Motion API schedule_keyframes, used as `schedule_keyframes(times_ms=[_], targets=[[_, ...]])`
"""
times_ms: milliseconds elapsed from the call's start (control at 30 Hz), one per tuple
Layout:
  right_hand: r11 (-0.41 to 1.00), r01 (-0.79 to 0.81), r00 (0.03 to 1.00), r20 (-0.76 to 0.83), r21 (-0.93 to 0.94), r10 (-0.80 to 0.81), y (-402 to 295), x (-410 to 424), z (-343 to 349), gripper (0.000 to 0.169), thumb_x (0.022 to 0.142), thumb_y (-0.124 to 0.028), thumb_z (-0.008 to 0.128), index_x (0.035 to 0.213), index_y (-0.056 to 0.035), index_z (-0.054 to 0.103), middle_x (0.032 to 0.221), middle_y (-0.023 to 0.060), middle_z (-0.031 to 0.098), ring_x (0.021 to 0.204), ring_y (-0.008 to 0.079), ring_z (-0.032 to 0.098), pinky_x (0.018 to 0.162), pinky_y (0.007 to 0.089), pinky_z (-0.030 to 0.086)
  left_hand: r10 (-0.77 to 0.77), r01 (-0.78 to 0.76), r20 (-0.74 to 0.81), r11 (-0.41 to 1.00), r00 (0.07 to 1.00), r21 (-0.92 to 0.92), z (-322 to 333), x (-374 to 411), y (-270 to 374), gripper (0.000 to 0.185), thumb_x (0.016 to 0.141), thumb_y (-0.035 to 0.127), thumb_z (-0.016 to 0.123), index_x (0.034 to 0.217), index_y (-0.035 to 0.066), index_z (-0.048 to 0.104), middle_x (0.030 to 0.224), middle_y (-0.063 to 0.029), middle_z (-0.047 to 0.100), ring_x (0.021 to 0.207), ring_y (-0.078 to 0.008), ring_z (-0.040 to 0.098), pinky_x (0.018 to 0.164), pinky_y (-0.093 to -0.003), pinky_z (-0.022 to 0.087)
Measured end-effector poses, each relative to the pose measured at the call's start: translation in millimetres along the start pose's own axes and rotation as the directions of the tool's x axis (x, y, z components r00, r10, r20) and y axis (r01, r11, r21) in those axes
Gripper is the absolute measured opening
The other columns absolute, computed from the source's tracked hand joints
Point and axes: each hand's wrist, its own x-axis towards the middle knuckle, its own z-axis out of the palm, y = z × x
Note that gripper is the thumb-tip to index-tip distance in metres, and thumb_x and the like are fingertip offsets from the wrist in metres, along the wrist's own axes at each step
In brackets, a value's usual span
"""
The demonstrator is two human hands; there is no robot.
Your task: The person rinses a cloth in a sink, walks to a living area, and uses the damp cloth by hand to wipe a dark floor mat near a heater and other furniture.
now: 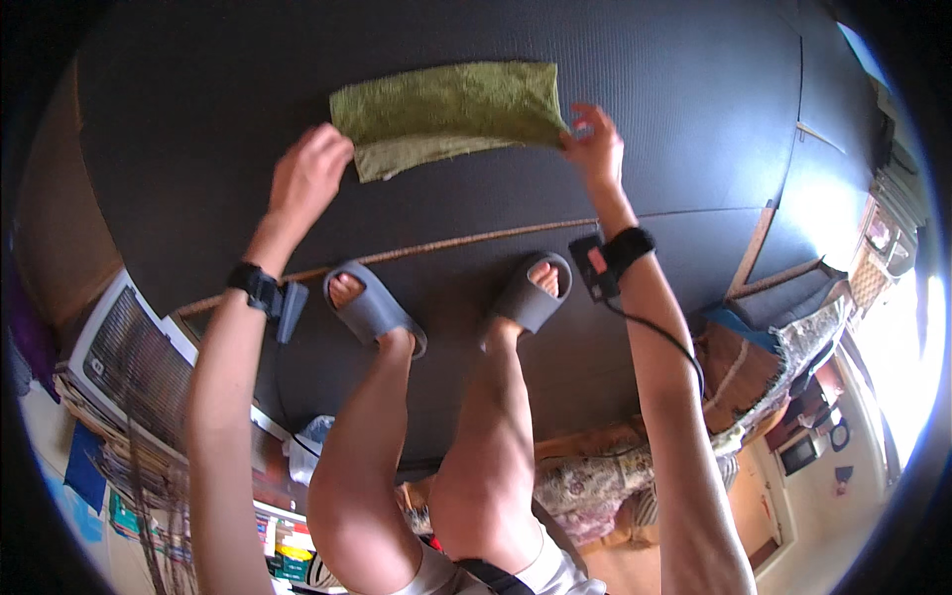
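Observation:
A green cloth [454, 104], folded into a long strip with a paler layer showing along its near edge, lies on the dark ribbed mat. My left hand [311, 167] is at the cloth's left end, fingers curled close to its edge; whether they pinch the fabric is hard to tell. At the right end, the thumb and a finger of my right hand [595, 145] pinch the near corner, with the other fingers spread. Both wrists wear black straps with small devices and cables.
My feet in grey slide sandals [532, 294] stand near a seam in the mat [461, 242]. A grey-framed panel [141, 357] and stacked papers are at the left. Behind my legs is a patterned fabric covering [595, 491]; a dark cushion [781, 297] lies at the right.

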Motion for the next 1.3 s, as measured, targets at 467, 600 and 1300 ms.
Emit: schedule_keyframes(times_ms=[467, 600, 1300], targets=[[0.958, 0.237, 0.969, -0.031, -0.161, -0.245, 11, 4, 6, 0.039, 0.077, -0.006, 0.075, 0.114, -0.0088, 0.063, 0.108, 0.0096, 0.062, 0.094, 0.03, 0.064, 0.081, 0.0411, 0.052, 0.073, -0.073, -0.002, 0.993, 0.997, -0.094, 46, -4, 10, 0.026, 0.088, 0.028, 0.073, 0.1, 0.006, 0.069, 0.095, -0.0102, 0.067, 0.084, -0.0289, 0.069, 0.071, -0.0381, 0.058], [0.834, 0.491, 0.857, -0.031, -0.252, -0.514, -7, 43, -1, 0.059, 0.076, -0.014, 0.078, 0.131, -0.0104, 0.057, 0.124, 0.0123, 0.058, 0.116, 0.0334, 0.055, 0.098, 0.0434, 0.046, 0.005, 0.01, -0.151, 0.995, 0.989, 0.1, 46, 37, -13, 0.05, 0.087, 0.024, 0.074, 0.129, 0.005, 0.056, 0.135, -0.012, 0.051, 0.125, -0.031, 0.051, 0.103, -0.0454, 0.044], [0.818, 0.569, 0.763, 0.425, -0.083, -0.488, 5, -9, -4, 0.035, 0.079, -0.017, 0.074, 0.109, -0.0059, 0.061, 0.127, 0.0126, 0.054, 0.124, 0.0317, 0.05, 0.102, 0.0462, 0.043, -0.039, 0.016, -0.098, 0.973, 0.994, -0.232, 75, -4, 12, 0.03, 0.085, 0.015, 0.074, 0.11, 0.004, 0.06, 0.122, -0.0135, 0.056, 0.118, -0.0335, 0.057, 0.099, -0.0449, 0.049]])
